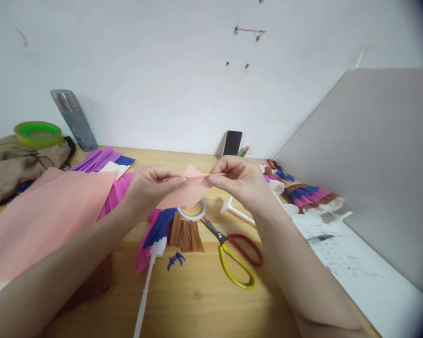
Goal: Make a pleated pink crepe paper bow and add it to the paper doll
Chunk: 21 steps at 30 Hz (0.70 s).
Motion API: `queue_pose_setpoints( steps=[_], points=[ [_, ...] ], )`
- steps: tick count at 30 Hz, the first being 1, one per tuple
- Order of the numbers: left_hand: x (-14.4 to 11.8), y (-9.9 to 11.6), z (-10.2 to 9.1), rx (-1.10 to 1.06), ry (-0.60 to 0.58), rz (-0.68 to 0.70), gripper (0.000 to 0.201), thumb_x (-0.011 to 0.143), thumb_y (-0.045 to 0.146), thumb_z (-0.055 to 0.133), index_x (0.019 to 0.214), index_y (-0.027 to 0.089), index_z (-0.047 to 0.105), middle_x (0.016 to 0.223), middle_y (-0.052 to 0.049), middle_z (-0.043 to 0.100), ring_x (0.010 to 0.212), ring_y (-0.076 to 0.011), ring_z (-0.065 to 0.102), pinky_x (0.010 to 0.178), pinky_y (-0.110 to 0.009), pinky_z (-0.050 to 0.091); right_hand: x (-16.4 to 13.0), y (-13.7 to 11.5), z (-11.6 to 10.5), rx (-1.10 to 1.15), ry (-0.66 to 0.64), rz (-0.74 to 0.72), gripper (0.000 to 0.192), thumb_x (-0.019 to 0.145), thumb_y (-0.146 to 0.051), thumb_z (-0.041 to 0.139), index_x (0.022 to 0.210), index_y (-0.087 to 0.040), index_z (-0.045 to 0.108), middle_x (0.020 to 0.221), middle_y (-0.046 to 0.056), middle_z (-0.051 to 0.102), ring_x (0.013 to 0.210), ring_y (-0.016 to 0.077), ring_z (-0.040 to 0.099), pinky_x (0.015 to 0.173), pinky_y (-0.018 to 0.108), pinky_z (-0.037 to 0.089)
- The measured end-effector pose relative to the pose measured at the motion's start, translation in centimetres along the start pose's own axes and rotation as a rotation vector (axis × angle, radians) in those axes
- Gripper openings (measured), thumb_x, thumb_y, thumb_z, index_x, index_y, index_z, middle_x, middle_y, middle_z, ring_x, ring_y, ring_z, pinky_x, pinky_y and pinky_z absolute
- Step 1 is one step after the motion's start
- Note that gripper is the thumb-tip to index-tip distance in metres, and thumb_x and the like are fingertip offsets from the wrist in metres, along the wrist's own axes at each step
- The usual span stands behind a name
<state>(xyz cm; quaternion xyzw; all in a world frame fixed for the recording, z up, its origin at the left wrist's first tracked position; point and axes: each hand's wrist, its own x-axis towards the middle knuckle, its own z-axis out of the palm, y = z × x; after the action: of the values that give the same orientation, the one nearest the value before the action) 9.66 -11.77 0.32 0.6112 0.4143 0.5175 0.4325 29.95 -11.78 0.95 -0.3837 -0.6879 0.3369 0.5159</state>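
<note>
Bare left hand (150, 188) and right hand (241, 183) — rounded thumbs (174, 182), bare wrists (131, 203) and forearms (81, 256) — skin creased low on the right.

At the centre of the frame, the left hand (155, 188) and right hand (240, 180) pinched a small salmon-pink paper piece (183, 196) between thumbs and fingers. Just below it lay a white tape ring (203, 209), pleated brown paper (186, 236) and scissors (222, 239) with one red and one yellow handle. A white stick (144, 293) ran down to the bottom edge, left of centre. A large salmon sheet (56, 216) spread across the left side, below a bottle (75, 121) at upper left. At lower right, a pen (320, 238) lay on a written sheet (356, 268).
</note>
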Motion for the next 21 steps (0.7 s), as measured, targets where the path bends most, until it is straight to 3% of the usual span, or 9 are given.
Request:
queue_pose_setpoints(
  steps=[4,6,11,15,21],
  points=[
    [-0.2,0.2,0.2,0.005,0.005,0.003,0.011,0.061,0.027,0.078,0.055,0.019,0.073,0.057,-0.001,0.070,0.054,-0.0135,0.059,0.053,-0.023,0.048,-0.5,-0.4,0.4,-0.046,-0.009,-0.184,0.023,0.071,-0.028,0.078,0.082,-0.020,0.059,0.093,0.005,0.070,0.092,0.0203,0.067,0.081,0.034,0.052],
    [-0.3,0.1,0.3,0.034,0.005,0.028,0.011,0.063,0.027,0.077,0.056,0.019,0.074,0.059,-0.001,0.071,0.056,-0.0141,0.060,0.054,-0.024,0.049,-0.7,-0.5,0.7,-0.119,-0.033,-0.226,0.022,0.073,-0.026,0.077,0.084,-0.021,0.059,0.096,0.005,0.070,0.096,0.0210,0.066,0.085,0.036,0.051],
    [-0.5,-0.2,0.2,0.059,-0.043,0.136,0.010,0.067,0.028,0.076,0.063,0.019,0.076,0.066,-0.003,0.074,0.061,-0.0168,0.065,0.057,-0.026,0.051,-0.8,-0.3,1.4,-0.147,-0.077,-0.248,0.016,0.075,-0.021,0.075,0.082,-0.021,0.060,0.089,0.002,0.067,0.089,0.0192,0.065,0.081,0.033,0.050],
    [-0.5,-0.5,0.3,0.037,-0.074,0.179,0.009,0.071,0.026,0.075,0.065,0.020,0.076,0.067,-0.002,0.075,0.063,-0.0174,0.067,0.060,-0.027,0.053,-0.7,-0.2,1.6,-0.124,-0.011,-0.267,0.015,0.076,-0.024,0.073,0.072,-0.021,0.060,0.073,-0.001,0.064,0.072,0.0152,0.061,0.067,0.028,0.048],
    [-0.7,-1.3,0.4,0.077,0.027,0.243,0.009,0.070,0.025,0.078,0.074,0.019,0.072,0.075,-0.001,0.074,0.070,-0.0152,0.067,0.066,-0.026,0.055,-0.8,-0.1,1.8,-0.123,0.045,-0.367,0.007,0.076,-0.014,0.073,0.076,-0.020,0.069,0.076,0.000,0.071,0.072,0.0149,0.064,0.066,0.027,0.050]
  ],
)
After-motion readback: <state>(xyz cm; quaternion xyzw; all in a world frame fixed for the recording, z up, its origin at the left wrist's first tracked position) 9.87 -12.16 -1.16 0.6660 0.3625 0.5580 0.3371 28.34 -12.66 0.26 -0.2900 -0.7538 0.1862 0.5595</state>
